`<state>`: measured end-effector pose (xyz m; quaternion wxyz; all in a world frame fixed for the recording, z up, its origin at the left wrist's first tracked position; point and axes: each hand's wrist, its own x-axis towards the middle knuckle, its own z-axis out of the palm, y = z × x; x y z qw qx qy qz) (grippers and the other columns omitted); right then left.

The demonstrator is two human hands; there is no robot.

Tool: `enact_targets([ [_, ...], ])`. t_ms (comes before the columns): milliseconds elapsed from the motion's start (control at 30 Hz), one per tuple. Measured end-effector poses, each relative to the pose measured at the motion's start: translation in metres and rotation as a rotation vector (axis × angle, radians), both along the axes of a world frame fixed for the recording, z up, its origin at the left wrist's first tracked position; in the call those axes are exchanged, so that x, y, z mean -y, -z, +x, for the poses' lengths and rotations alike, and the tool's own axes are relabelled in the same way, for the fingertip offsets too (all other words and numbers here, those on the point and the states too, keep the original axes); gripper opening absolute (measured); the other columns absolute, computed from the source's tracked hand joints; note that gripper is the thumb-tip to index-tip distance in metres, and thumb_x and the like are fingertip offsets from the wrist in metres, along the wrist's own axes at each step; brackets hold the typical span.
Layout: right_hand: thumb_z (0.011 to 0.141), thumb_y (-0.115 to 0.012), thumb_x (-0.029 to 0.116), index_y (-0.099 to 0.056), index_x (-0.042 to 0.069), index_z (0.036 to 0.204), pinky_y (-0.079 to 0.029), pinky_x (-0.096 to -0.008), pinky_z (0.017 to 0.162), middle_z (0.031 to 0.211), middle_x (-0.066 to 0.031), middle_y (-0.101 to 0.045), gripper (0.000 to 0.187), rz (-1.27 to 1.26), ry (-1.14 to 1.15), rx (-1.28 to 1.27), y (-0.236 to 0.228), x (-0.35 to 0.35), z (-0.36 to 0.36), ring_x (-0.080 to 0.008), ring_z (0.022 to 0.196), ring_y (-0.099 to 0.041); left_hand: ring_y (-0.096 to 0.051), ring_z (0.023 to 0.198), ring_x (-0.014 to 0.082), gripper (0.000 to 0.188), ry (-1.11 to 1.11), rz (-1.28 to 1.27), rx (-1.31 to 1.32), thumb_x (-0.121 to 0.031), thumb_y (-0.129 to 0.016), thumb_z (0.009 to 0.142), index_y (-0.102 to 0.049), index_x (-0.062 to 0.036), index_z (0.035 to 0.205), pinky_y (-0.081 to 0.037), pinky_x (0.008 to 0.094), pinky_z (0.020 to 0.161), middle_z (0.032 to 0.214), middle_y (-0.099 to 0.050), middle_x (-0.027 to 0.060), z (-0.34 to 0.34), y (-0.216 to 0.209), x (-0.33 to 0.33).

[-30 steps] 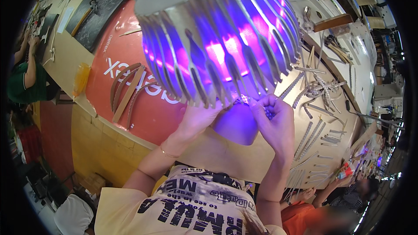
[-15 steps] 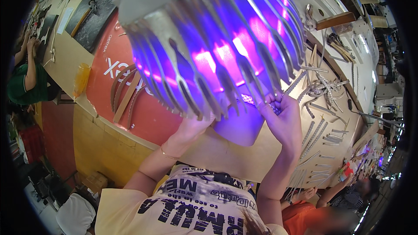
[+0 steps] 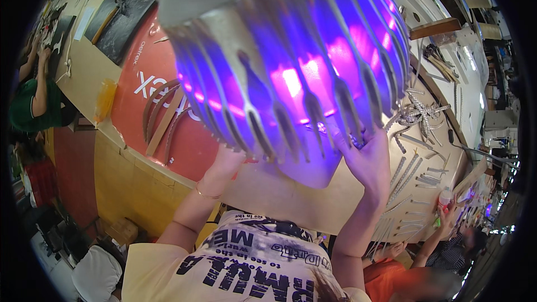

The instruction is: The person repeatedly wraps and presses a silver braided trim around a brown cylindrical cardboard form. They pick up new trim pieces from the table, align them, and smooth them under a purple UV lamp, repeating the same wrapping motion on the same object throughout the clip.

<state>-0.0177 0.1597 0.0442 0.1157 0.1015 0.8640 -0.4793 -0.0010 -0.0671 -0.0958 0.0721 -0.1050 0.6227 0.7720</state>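
A large lamp (image 3: 224, 36) with a ribbed metal guard and glowing purple light fills the upper middle and hides much of the work. Beneath its right side, my right hand (image 3: 366, 154) is closed, thumb and fingers pressed on a braided strip (image 3: 357, 141) that shows only in part. Purple-lit and smooth, a pale tapered piece (image 3: 313, 170) lies below the lamp's lower edge, left of that hand. My left hand (image 3: 228, 159), below a wrist with a thin bracelet, reaches behind the guard's lower left; its fingers are out of sight.
A red board (image 3: 145, 78) with curved strips (image 3: 156, 112) lies on the left. To the right, the table holds a heap of braided cords (image 3: 422, 112) and rows of short braided pieces (image 3: 405, 176). Other people sit at both sides; a yellow bottle (image 3: 105, 100) stands far left.
The lamp has shifted rightward in view. My left hand has moved left, away from the pale piece. My right hand stays nearly in place, still closed on the braided strip.
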Motion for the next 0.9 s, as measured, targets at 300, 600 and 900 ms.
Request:
enact_targets([
  [300, 0.082, -0.076, 0.020, -0.062, 0.000, 0.074, -0.033, -0.0239, 0.046, 0.056, -0.0007, -0.056, 0.026, 0.020, 0.013, -0.018, 0.001, 0.001, 0.001, -0.0043, 0.049, -0.045, -0.051, 0.074, 0.0016, 0.017, 0.145, -0.395, -0.165, -0.017, -0.064, 0.096, -0.065, -0.0011, 0.100, -0.041, 0.0177, 0.065, 0.083, -0.061, -0.0040, 0.006, 0.013, -0.043],
  [600, 0.084, -0.075, 0.017, -0.062, -0.001, 0.075, -0.034, -0.0222, 0.048, 0.059, 0.0007, -0.057, 0.023, -0.072, -0.026, 0.001, 0.005, -0.004, 0.000, -0.0029, 0.053, -0.046, -0.049, 0.070, 0.0000, 0.022, 0.198, -1.314, -0.758, -0.023, -0.061, 0.098, -0.066, -0.0026, 0.093, -0.039, 0.0173, 0.062, 0.079, -0.059, -0.0063, 0.013, 0.064, -0.055],
  [900, 0.086, -0.075, 0.013, -0.063, 0.001, 0.075, -0.038, -0.0181, 0.054, 0.068, 0.0028, -0.061, 0.020, -0.396, -0.032, 0.125, 0.008, -0.018, -0.006, -0.0011, 0.060, -0.050, -0.045, 0.069, -0.0008, 0.024, 0.054, 0.285, 0.179, -0.025, -0.058, 0.100, -0.065, -0.0042, 0.090, -0.038, 0.0169, 0.062, 0.077, -0.056, -0.0085, 0.004, -0.011, -0.055],
])
